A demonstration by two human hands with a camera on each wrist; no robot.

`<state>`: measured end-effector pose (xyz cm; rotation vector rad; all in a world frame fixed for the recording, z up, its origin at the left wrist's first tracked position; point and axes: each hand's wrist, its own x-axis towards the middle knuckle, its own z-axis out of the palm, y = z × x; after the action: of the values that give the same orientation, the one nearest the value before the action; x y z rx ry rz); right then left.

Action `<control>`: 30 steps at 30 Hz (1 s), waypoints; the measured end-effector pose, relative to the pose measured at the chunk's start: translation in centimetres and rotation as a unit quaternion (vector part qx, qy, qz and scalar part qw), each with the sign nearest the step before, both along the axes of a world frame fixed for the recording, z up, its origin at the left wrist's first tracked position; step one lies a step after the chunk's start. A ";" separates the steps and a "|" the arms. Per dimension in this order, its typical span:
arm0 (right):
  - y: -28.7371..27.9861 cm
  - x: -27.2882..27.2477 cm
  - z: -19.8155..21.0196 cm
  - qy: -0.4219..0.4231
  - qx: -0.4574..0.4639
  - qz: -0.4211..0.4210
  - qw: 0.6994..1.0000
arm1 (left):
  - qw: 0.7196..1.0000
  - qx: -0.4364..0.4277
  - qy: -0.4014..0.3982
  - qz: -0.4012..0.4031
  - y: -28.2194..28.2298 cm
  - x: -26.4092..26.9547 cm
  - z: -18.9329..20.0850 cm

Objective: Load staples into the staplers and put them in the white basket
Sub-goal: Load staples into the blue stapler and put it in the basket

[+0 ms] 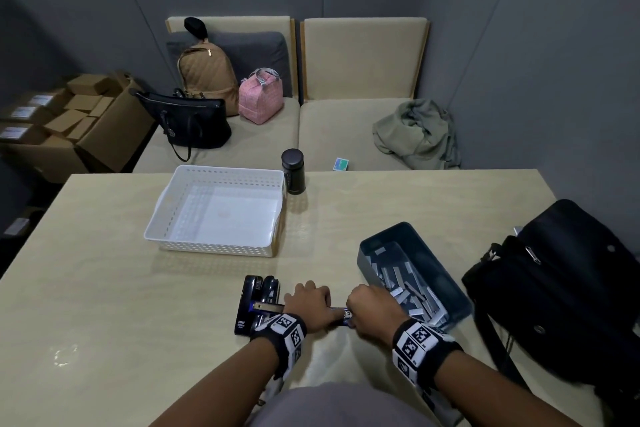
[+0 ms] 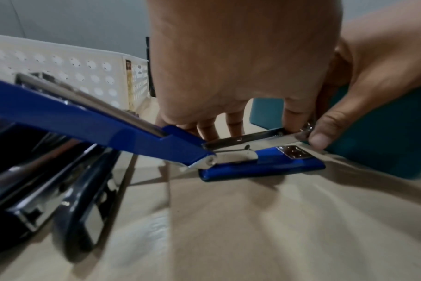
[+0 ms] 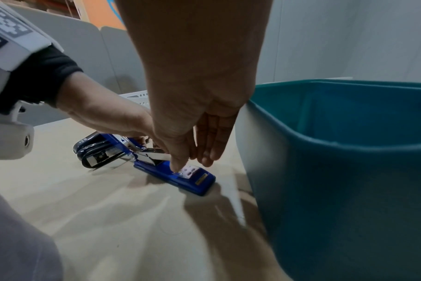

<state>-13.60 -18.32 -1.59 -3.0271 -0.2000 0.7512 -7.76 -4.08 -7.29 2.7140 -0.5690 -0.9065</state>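
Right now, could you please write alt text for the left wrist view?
Two hands work on an open blue stapler on a beige table: the left hand holds its metal staple rail while the right hand pinches the rail's tip. Dark staplers lie left, white basket behind.

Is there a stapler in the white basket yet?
No, the white basket holds no stapler; the blue stapler lies open on the table.
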 end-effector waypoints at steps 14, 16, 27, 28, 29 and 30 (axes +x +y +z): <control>0.3 -0.2 -1.1 -0.005 0.002 0.013 1.000 | 0.992 -0.047 0.092 0.065 2.3 3.0 1.6; 0.3 -0.1 -0.9 -0.007 0.002 0.011 1.000 | 0.990 -0.075 0.104 0.064 2.4 3.1 1.5; -1.0 1.2 2.4 -0.126 0.182 -0.086 0.971 | 0.984 -0.130 0.116 0.034 2.7 3.8 0.5; -1.6 1.7 3.0 -0.173 0.211 -0.117 0.955 | 0.984 -0.131 0.115 0.032 2.8 3.9 0.4; -2.5 2.3 3.4 -0.216 0.231 -0.156 0.936 | 0.984 -0.133 0.116 0.033 2.9 3.9 0.3; -3.6 2.9 3.8 -0.246 0.240 -0.202 0.917 | 0.983 -0.135 0.118 0.034 2.9 3.9 0.3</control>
<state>-10.70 -21.94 2.21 -2.5788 0.2066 -0.0935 -3.86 -1.18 -7.01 2.3298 -0.5050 -1.0332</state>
